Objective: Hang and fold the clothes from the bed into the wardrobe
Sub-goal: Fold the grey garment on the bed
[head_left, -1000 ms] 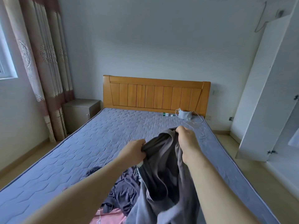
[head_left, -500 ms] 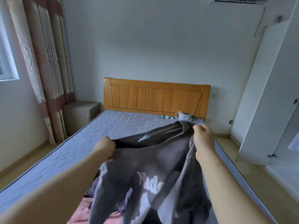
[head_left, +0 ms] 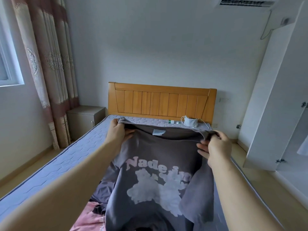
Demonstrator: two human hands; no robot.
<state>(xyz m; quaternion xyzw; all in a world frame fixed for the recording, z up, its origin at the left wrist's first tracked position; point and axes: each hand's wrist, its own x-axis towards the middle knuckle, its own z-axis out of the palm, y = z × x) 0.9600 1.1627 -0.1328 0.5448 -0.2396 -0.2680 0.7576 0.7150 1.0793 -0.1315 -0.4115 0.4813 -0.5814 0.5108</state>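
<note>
We hold the grey T-shirt [head_left: 155,167] spread above the bed [head_left: 70,157]. Our left hand [head_left: 119,132] grips its shoulder at ten o'clock; our right hand [head_left: 215,147] pinches the other at two o'clock.

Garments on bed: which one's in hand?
The grey printed T-shirt, held up by left hand and right hand; the pink garment and dark garment lie untouched.

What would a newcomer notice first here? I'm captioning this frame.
A grey T-shirt with pale lettering, held spread at centre by the left hand and right hand. Behind it, the wooden headboard; a pink garment lies on the mattress at lower left.
</note>
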